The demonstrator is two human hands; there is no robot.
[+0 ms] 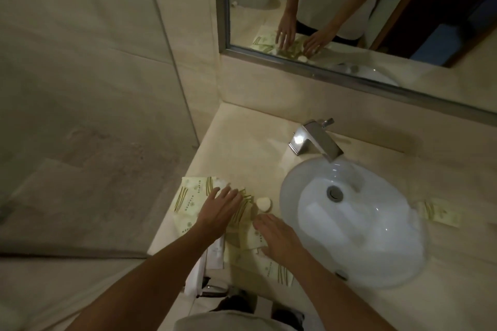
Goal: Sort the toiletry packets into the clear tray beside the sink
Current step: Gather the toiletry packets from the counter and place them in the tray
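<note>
Several pale green toiletry packets (pixel 189 193) with olive stripes lie spread on the counter left of the sink (pixel 352 220). My left hand (pixel 220 209) lies flat over the middle of them, fingers straight and spread. Just to its right, my right hand (pixel 278 238) rests flat on more packets near the basin's rim. A small round cream soap (pixel 264 204) sits between the hands and the sink. One more packet (pixel 441 213) lies alone on the counter right of the basin. I cannot make out the clear tray among the packets.
A chrome faucet (pixel 314 141) stands behind the basin. A mirror (pixel 349 8) on the back wall reflects my arms. A glass shower panel (pixel 94 88) bounds the left side. A white packet (pixel 216 251) lies at the counter's front edge.
</note>
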